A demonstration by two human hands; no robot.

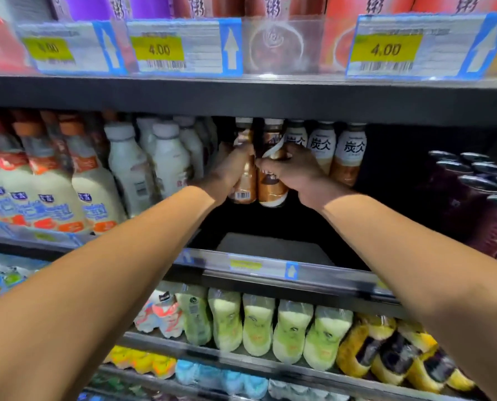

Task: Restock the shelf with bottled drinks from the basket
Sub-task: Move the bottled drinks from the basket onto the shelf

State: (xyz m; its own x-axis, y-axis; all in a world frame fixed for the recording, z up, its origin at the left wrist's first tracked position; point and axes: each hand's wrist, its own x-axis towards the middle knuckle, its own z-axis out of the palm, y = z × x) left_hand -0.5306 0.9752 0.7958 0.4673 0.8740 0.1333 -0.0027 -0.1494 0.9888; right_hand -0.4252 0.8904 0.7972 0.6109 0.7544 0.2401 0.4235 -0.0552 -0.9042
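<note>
Two brown bottles: the left brown bottle (246,183) and the right brown bottle (272,186) hang side by side above the middle of the shelf (270,247), behind its front edge.
Shelf's left end: orange-capped milk bottles (91,183), then white bottles (131,166), standing in rows.
Left hand (230,172): fingers curled round the left brown bottle.
Right hand (296,172): fingers curled round the right brown bottle.
Shelf's right end: cream-labelled bottles (348,154) just beside that hand; dark bottles (472,198) nearer the edge.

Glossy plastic brown bottles (259,175) carry shiny printed wrap labels; the dark shelf (270,250) looks matt, and its price strip (259,266) is clear shiny plastic.
</note>
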